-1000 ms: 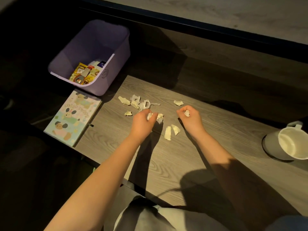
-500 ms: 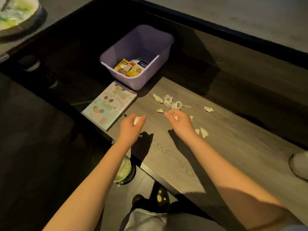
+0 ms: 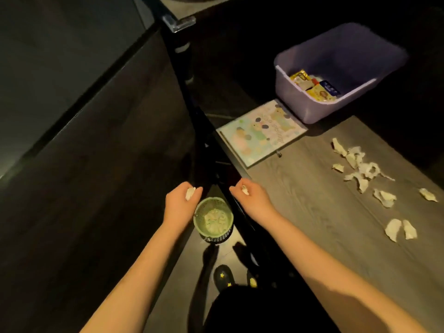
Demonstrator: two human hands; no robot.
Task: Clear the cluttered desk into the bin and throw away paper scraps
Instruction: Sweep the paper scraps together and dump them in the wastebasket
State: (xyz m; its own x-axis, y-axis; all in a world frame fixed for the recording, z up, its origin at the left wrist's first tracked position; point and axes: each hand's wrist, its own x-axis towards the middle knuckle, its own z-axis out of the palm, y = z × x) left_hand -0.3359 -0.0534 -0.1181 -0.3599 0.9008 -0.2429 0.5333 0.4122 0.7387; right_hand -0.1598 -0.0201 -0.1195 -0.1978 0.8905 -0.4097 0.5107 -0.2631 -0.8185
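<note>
Nearest, the left hand and the right hand each pinched a white scrap in curled fingers, at ten and one o'clock of a green mesh wastebasket that held crumpled paper. At three o'clock, torn, crinkled white paper scraps lay scattered on the grey wood-grain desk. Farther, at one o'clock, a pastel cartoon notebook, its lettering unreadable, lay just beside the lilac bin holding yellow packets.
</note>
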